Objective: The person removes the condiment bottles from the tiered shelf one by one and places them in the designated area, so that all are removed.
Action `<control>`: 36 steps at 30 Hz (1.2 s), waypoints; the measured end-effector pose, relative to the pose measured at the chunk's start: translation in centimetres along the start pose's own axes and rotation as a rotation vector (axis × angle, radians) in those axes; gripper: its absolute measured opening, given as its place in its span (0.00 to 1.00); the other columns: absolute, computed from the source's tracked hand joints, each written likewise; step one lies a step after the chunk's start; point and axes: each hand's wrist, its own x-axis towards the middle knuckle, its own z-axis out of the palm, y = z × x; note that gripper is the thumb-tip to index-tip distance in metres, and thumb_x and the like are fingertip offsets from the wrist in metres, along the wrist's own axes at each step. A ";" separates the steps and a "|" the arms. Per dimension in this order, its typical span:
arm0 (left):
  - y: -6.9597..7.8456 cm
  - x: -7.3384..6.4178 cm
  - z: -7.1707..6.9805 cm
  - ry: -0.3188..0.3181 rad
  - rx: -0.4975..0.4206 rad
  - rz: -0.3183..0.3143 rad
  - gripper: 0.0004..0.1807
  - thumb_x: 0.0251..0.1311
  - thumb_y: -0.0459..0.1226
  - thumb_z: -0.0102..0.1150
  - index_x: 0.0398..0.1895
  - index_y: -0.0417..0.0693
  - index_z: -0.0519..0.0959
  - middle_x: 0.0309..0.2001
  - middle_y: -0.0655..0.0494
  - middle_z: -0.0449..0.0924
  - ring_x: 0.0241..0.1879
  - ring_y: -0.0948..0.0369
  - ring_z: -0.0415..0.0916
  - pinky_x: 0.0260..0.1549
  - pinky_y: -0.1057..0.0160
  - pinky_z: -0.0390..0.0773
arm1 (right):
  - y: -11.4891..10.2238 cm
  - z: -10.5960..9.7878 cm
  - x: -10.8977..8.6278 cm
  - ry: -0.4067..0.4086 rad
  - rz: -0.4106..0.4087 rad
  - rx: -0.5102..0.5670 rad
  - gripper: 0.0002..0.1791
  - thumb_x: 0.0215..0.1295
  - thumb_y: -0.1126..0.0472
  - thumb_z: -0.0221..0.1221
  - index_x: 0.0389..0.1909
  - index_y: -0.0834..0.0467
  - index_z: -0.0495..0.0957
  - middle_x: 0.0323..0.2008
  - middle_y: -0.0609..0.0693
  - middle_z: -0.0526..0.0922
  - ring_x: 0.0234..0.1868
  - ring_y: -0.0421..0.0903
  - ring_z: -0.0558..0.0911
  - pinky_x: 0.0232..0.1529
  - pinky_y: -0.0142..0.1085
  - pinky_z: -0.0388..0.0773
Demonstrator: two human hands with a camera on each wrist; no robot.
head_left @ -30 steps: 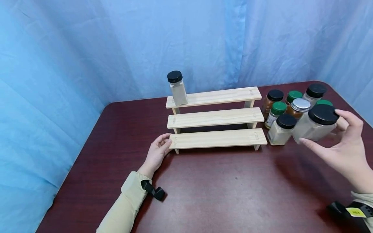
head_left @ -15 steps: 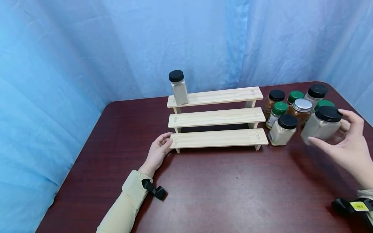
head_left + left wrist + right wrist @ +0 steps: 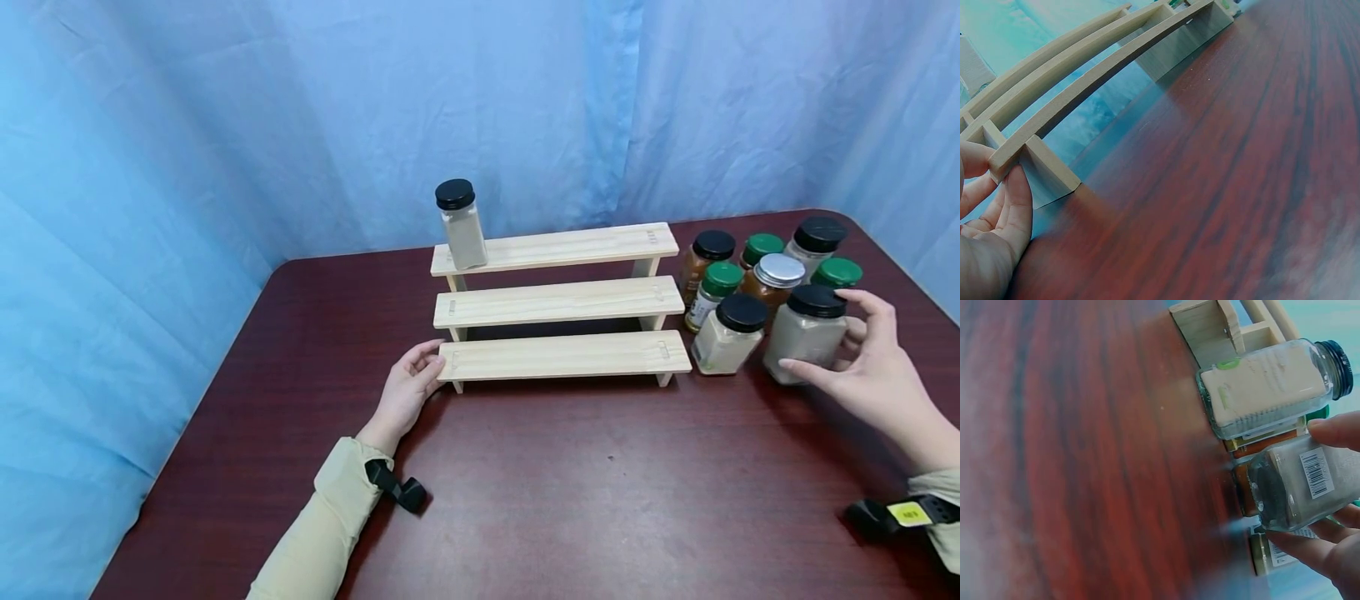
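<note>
My left hand (image 3: 400, 396) pinches the left end of the lowest step of a three-step wooden rack (image 3: 562, 358); in the left wrist view the thumb lies below the board (image 3: 1066, 109), fingers above. My right hand (image 3: 888, 375) grips a clear square spice jar (image 3: 801, 337) with a black lid and pale contents, thumb and fingers on opposite sides. A barcode label (image 3: 1317, 473) shows on it in the right wrist view. Whether its base touches the table I cannot tell. A similar black-lidded jar (image 3: 723, 342) stands just left of it.
A tall black-lidded jar (image 3: 462, 233) stands at the left end of the top step. Several spice jars crowd right of the rack, among them a silver-lidded jar (image 3: 776, 275) and a green-lidded jar (image 3: 716, 292). Blue curtains (image 3: 465, 100) hang behind the dark red table (image 3: 570, 500).
My right hand has moved the jar first right, then back left and lower, beside the other black-lidded jar. The left hand keeps its hold on the rack.
</note>
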 end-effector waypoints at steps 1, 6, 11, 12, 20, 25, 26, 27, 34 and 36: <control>0.0 0.0 0.0 -0.002 0.007 0.002 0.21 0.66 0.25 0.47 0.62 0.31 0.65 0.32 0.62 0.71 0.31 0.70 0.71 0.33 0.74 0.74 | -0.4 0.0 0.0 -0.004 0.001 0.002 0.56 0.54 0.66 0.66 0.71 0.44 0.35 0.55 0.79 0.65 0.37 0.14 0.59 0.29 0.08 0.58; 0.0 0.0 -0.1 -0.011 0.017 0.004 0.21 0.66 0.26 0.47 0.62 0.31 0.65 0.32 0.62 0.71 0.32 0.70 0.72 0.33 0.74 0.75 | -1.4 0.2 0.0 -0.031 0.034 -0.013 0.55 0.56 0.65 0.65 0.71 0.44 0.34 0.56 0.78 0.64 0.45 0.35 0.74 0.30 0.08 0.60; -0.1 0.0 -0.1 -0.011 0.026 0.003 0.21 0.66 0.26 0.46 0.63 0.32 0.65 0.33 0.61 0.71 0.32 0.69 0.73 0.33 0.73 0.75 | -1.0 0.4 0.3 -0.043 0.032 -0.026 0.56 0.55 0.65 0.66 0.71 0.45 0.34 0.56 0.79 0.65 0.45 0.45 0.76 0.28 0.08 0.60; 0.0 0.0 -0.1 -0.011 0.027 0.003 0.21 0.66 0.26 0.47 0.63 0.33 0.65 0.33 0.60 0.71 0.32 0.69 0.73 0.33 0.73 0.75 | -0.8 0.4 0.3 -0.044 0.030 -0.025 0.56 0.55 0.65 0.66 0.71 0.45 0.34 0.55 0.78 0.65 0.43 0.35 0.74 0.28 0.08 0.60; 0.0 -0.1 -0.1 -0.024 0.034 0.013 0.21 0.66 0.27 0.47 0.63 0.32 0.65 0.33 0.61 0.72 0.33 0.69 0.73 0.34 0.73 0.75 | -0.7 0.6 0.5 -0.050 0.008 -0.036 0.56 0.54 0.67 0.67 0.71 0.50 0.34 0.54 0.78 0.65 0.38 0.32 0.74 0.27 0.08 0.59; 0.0 -0.1 -0.2 -0.025 0.035 0.017 0.21 0.66 0.27 0.47 0.63 0.32 0.65 0.33 0.61 0.72 0.33 0.69 0.73 0.33 0.73 0.75 | -0.9 0.8 0.4 -0.070 0.005 -0.037 0.57 0.54 0.69 0.66 0.70 0.52 0.32 0.54 0.78 0.64 0.45 0.71 0.70 0.26 0.09 0.59; -0.1 -0.1 -0.2 -0.021 0.035 0.015 0.21 0.67 0.27 0.47 0.63 0.32 0.65 0.33 0.61 0.72 0.33 0.69 0.73 0.33 0.73 0.75 | -0.9 0.8 0.4 -0.073 0.003 -0.039 0.57 0.54 0.69 0.66 0.70 0.53 0.31 0.54 0.78 0.64 0.45 0.72 0.69 0.26 0.09 0.59; -0.1 -0.1 -0.2 -0.019 0.037 0.013 0.21 0.67 0.27 0.47 0.63 0.32 0.65 0.33 0.61 0.72 0.33 0.69 0.73 0.33 0.73 0.75 | -0.9 0.9 0.3 -0.076 0.004 -0.040 0.57 0.54 0.69 0.66 0.70 0.53 0.31 0.54 0.77 0.64 0.45 0.72 0.69 0.26 0.09 0.59; 0.0 -0.1 -0.1 -0.014 0.045 0.011 0.22 0.66 0.27 0.48 0.62 0.31 0.65 0.33 0.61 0.72 0.32 0.69 0.72 0.32 0.73 0.74 | -0.9 0.6 0.0 -0.065 -0.009 -0.054 0.57 0.53 0.67 0.67 0.69 0.55 0.32 0.53 0.78 0.65 0.36 0.41 0.80 0.27 0.14 0.71; 0.0 -0.1 -0.1 -0.017 0.041 0.012 0.22 0.66 0.26 0.48 0.62 0.30 0.64 0.33 0.61 0.72 0.32 0.69 0.72 0.32 0.73 0.74 | -1.0 0.5 -0.3 -0.049 -0.028 -0.065 0.57 0.51 0.68 0.68 0.69 0.57 0.34 0.52 0.78 0.65 0.29 0.22 0.72 0.25 0.10 0.61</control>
